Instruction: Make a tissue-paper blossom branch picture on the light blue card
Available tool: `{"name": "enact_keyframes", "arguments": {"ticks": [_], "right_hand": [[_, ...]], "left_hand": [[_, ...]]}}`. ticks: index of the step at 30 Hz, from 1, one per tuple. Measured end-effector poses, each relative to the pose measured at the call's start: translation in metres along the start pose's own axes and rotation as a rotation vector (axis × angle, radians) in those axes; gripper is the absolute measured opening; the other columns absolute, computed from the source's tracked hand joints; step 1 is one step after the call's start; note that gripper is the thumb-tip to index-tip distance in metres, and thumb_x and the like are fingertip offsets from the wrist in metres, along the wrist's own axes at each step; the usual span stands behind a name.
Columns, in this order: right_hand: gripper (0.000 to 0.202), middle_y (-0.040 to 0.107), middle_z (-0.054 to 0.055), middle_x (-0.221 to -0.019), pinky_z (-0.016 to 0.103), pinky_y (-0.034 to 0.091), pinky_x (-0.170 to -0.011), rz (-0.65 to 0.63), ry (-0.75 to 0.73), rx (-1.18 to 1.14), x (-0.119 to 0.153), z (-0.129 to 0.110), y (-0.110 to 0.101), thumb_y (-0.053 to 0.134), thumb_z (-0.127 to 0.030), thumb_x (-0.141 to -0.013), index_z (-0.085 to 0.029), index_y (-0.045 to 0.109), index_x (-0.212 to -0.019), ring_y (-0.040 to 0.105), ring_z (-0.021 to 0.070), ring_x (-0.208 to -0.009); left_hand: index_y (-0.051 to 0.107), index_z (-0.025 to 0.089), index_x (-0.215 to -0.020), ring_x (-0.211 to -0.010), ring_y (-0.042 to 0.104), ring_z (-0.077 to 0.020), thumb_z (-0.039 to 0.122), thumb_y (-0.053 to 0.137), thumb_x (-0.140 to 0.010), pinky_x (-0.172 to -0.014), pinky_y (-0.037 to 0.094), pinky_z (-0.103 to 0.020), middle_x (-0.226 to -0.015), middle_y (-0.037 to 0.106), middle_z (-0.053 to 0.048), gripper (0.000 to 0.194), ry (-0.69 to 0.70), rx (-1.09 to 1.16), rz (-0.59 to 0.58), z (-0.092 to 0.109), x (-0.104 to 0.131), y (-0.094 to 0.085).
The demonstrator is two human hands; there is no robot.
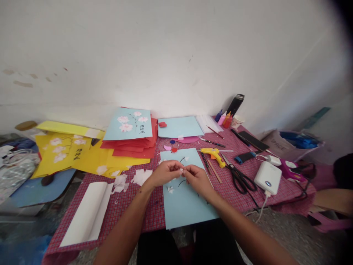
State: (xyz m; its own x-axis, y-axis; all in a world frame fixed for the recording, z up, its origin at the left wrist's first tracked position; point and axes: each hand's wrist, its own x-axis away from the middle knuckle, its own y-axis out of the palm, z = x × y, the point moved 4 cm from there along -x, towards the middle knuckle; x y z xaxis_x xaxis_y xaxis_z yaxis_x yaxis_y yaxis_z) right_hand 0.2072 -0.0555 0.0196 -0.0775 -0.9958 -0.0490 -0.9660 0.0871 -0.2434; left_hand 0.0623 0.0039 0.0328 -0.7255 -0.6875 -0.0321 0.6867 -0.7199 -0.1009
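Observation:
A light blue sheet [182,209] lies on the red checked cloth, with dark painted strokes and small white paper pieces on it. Above its upper part, my left hand [167,172] and my right hand [195,178] meet at the fingertips. Between them they pinch a small white paper piece [181,171]. A crumpled white paper flower [170,190] rests on the sheet just below my left hand. Torn white paper [141,177] lies to the left of that hand.
A yellow glue gun [213,154], black scissors [240,178] and a white power bank [268,177] are at the right. Folded white paper [86,213] lies front left. Behind stand a blue and red card stack [129,127], paint bottles [223,117] and a black flask [235,105].

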Motion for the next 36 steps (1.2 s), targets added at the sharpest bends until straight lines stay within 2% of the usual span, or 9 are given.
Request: {"name": "enact_keyframes", "arguments": {"ticks": [3, 5, 11, 14, 19, 22, 27, 32, 36], "right_hand": [[0.012, 0.065, 0.001, -0.079, 0.026, 0.044, -0.062, 0.042, -0.097, 0.040, 0.004, -0.001, -0.001, 0.060, -0.029, -0.084, -0.019, 0.067, -0.088, 0.055, 0.0144, -0.066], [0.012, 0.065, 0.002, -0.081, 0.026, 0.044, -0.063, 0.061, -0.112, 0.025, 0.004, 0.000, 0.000, 0.061, -0.028, -0.083, -0.019, 0.066, -0.089, 0.055, 0.0147, -0.068], [0.016, 0.058, -0.002, -0.070, 0.024, 0.042, -0.053, 0.010, 0.006, -0.213, 0.000, 0.003, 0.004, 0.067, -0.031, -0.078, -0.020, 0.059, -0.085, 0.051, 0.0120, -0.058], [0.017, 0.055, -0.004, -0.064, 0.023, 0.039, -0.049, 0.000, 0.064, -0.253, -0.001, 0.005, 0.005, 0.067, -0.032, -0.077, -0.020, 0.059, -0.085, 0.047, 0.0108, -0.051], [0.015, 0.055, -0.003, -0.065, 0.023, 0.038, -0.051, 0.075, 0.009, -0.153, 0.001, 0.005, 0.004, 0.065, -0.032, -0.080, -0.019, 0.058, -0.078, 0.047, 0.0106, -0.053], [0.010, 0.058, -0.001, -0.071, 0.024, 0.041, -0.056, 0.139, -0.100, -0.025, 0.004, 0.000, 0.003, 0.062, -0.029, -0.083, -0.019, 0.060, -0.080, 0.051, 0.0126, -0.061], [0.009, 0.066, 0.002, -0.081, 0.027, 0.045, -0.065, 0.152, -0.238, 0.142, 0.009, -0.008, 0.004, 0.058, -0.023, -0.085, -0.020, 0.066, -0.088, 0.058, 0.0154, -0.070], [0.012, 0.067, 0.002, -0.081, 0.028, 0.045, -0.065, 0.170, -0.276, 0.218, 0.010, -0.007, 0.003, 0.058, -0.021, -0.085, -0.020, 0.068, -0.092, 0.057, 0.0154, -0.068], [0.012, 0.066, 0.003, -0.083, 0.029, 0.045, -0.068, 0.171, -0.293, 0.233, 0.011, -0.006, 0.002, 0.057, -0.020, -0.086, -0.021, 0.069, -0.091, 0.059, 0.0167, -0.074]], "left_hand": [[0.066, 0.012, -0.096, -0.062, 0.049, -0.0089, 0.029, 0.065, -0.081, -0.057, 0.037, -0.021, -0.074, 0.060, -0.001, 0.022, -0.020, 0.001, 0.036, 0.000, 0.000, -0.002], [0.066, 0.012, -0.095, -0.062, 0.048, -0.0083, 0.028, 0.067, -0.080, -0.057, 0.036, -0.021, -0.075, 0.059, -0.001, 0.022, -0.019, -0.001, 0.040, 0.002, 0.000, -0.002], [0.065, 0.013, -0.104, -0.064, 0.048, -0.0082, 0.029, 0.067, -0.081, -0.058, 0.036, -0.021, -0.081, 0.061, -0.002, 0.027, 0.015, 0.045, -0.003, 0.004, 0.000, 0.001], [0.063, 0.014, -0.110, -0.064, 0.049, -0.0081, 0.029, 0.068, -0.081, -0.058, 0.036, -0.021, -0.080, 0.060, -0.001, 0.033, 0.019, 0.072, -0.008, 0.000, -0.001, 0.002], [0.064, 0.012, -0.107, -0.065, 0.053, -0.0088, 0.029, 0.070, -0.078, -0.058, 0.038, -0.021, -0.081, 0.062, -0.002, 0.034, -0.008, 0.073, 0.035, -0.004, -0.003, 0.001], [0.065, 0.012, -0.104, -0.065, 0.055, -0.0091, 0.029, 0.069, -0.078, -0.060, 0.041, -0.021, -0.080, 0.063, -0.003, 0.031, -0.027, 0.065, 0.059, -0.005, -0.003, 0.001], [0.065, 0.012, -0.104, -0.065, 0.059, -0.0109, 0.029, 0.068, -0.078, -0.063, 0.046, -0.024, -0.082, 0.065, -0.004, 0.031, -0.041, 0.048, 0.088, -0.009, -0.004, -0.001], [0.067, 0.013, -0.100, -0.065, 0.059, -0.0107, 0.027, 0.067, -0.078, -0.062, 0.046, -0.023, -0.080, 0.066, -0.004, 0.027, -0.045, 0.046, 0.069, -0.005, -0.003, 0.000], [0.069, 0.013, -0.099, -0.067, 0.060, -0.0107, 0.021, 0.065, -0.076, -0.064, 0.047, -0.023, -0.082, 0.068, -0.004, 0.024, -0.033, 0.059, 0.053, -0.002, -0.003, 0.001]]}}
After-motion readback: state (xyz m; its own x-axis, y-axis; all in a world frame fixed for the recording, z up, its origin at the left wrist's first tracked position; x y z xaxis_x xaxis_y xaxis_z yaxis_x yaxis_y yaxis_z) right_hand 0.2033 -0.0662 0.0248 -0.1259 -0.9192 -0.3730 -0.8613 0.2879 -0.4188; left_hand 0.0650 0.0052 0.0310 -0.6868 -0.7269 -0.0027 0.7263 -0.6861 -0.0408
